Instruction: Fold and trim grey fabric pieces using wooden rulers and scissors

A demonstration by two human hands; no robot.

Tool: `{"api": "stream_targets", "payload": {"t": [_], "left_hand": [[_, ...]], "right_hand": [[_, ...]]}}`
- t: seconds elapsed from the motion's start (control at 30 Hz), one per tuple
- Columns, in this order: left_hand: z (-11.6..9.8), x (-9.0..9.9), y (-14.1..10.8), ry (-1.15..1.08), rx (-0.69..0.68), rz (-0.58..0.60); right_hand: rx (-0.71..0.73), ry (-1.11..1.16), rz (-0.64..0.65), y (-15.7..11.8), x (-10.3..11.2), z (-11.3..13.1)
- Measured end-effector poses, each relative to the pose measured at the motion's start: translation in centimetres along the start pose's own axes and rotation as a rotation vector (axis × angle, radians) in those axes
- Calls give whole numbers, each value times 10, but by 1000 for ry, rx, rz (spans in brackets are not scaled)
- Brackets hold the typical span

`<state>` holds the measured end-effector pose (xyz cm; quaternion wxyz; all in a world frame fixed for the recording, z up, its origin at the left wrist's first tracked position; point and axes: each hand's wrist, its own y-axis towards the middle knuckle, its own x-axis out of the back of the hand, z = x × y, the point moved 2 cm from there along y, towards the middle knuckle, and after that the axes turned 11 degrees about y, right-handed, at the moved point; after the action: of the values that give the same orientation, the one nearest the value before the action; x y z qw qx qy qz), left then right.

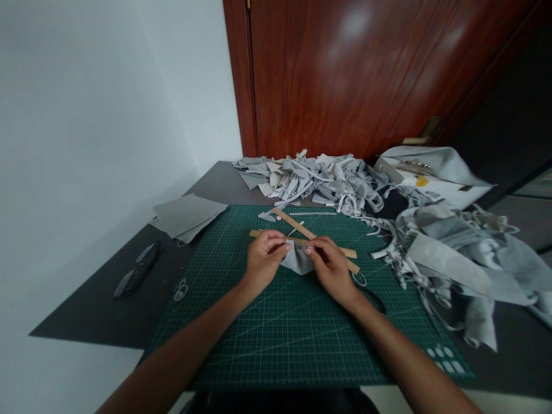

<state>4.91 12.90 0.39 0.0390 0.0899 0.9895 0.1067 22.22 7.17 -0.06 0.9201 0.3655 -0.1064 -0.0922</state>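
Observation:
A small grey cloth piece (297,259) is stretched between my two hands over the green cutting mat (276,328). My left hand (266,257) pinches its upper left corner between thumb and fingers. At the upper right corner, my right hand (331,263) pinches it the same way. Just beyond the cloth, two wooden rulers (297,224) lie crossed on the mat, partly hidden by my hands. Thin grey strips (313,214) lie past the rulers.
Grey fabric scraps (319,178) are heaped at the back, with more cloth (466,253) along the right. A white box (435,178) stands back right. Glasses (137,270) and flat grey sheets (187,215) lie on the left.

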Motion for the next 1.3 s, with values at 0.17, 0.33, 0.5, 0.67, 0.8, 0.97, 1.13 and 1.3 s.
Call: {"api": "stream_targets", "payload": {"t": [0.17,0.33,0.5,0.67,0.8,0.97,1.13,1.3], "left_hand": [[1,-7,-9,16,-42,88],[1,-5,-10,31,-141,136],[0,-6,-10,2,-69,174],[3,-7,-9,-84,91,181],[4,-6,-8,-92,122,194],[1,-6,-9,-91,143,343],[1,-5,-10,-100,125,296],[2,-3,-8,-98,143,160]], "right_hand": [[-30,-9,46,-3,-7,-1],[5,62,33,-2,-8,-1],[21,66,35,-2,-7,2],[25,29,14,-1,-8,4],[29,25,-4,-2,-9,5],[1,-14,-24,-3,-8,3],[8,-5,-2,-2,-7,5],[68,30,118,0,-5,15]]}}
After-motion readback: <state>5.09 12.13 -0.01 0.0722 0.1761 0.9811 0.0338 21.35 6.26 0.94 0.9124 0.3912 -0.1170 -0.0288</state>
